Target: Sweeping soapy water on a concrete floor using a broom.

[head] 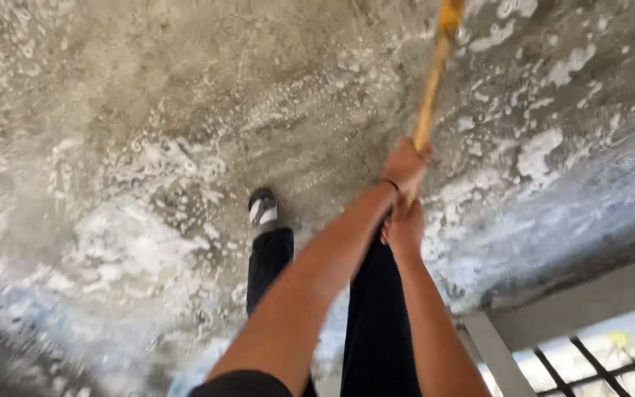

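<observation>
Gripping a long yellow wooden handle (431, 88), the left hand (404, 166) sits higher with fingers wrapped tight around it; the right hand (404, 229) clasps it just below. Left of the handle, wet, foamy concrete floor (148, 132) spreads wide, with a sandalled foot (263, 211) planted there. Right of the handle, a raised ledge (589, 294) and metal railing (589, 364) bound the floor.

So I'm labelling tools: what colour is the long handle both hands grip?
Yellowish orange, a plain wooden-looking handle; the head view shows it.
</observation>
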